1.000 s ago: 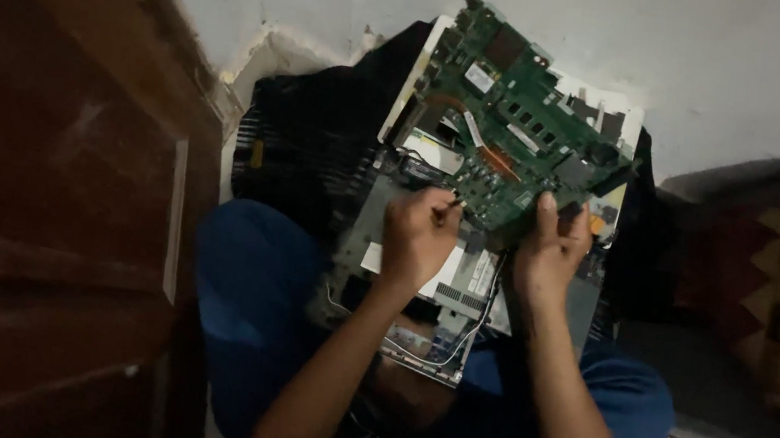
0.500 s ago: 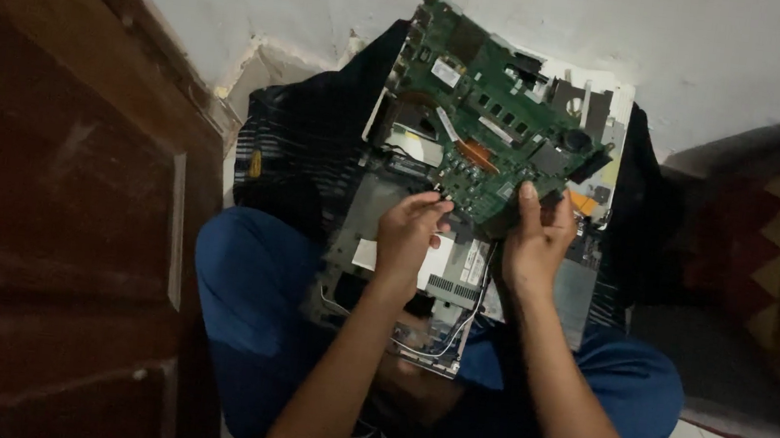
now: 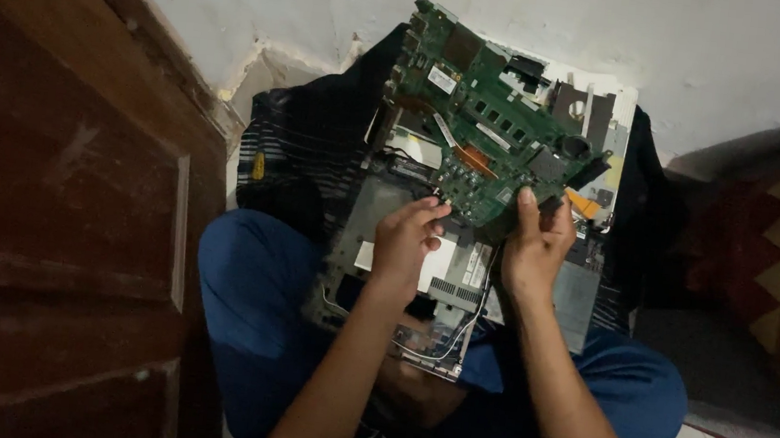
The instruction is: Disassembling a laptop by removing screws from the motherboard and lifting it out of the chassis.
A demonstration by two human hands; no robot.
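Over the chassis (image 3: 461, 275) on your lap, your left hand (image 3: 407, 240) and right hand (image 3: 534, 249) pinch the board (image 3: 486, 133) by its near edge only, so it may slip, flex or snag the cable (image 3: 440, 335).

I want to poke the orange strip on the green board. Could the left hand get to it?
Probably yes. The left hand pinches the green board's lower edge, and the orange strip lies just above its fingertips, uncovered.

Reaching forward with both bare forearms, elbows bent, over blue-clad crossed legs. Left hand (image 3: 410, 239) curling, fingertips pinching close together. Right hand (image 3: 535, 247) gripping, thumb pointing up, fingers wrapping behind.
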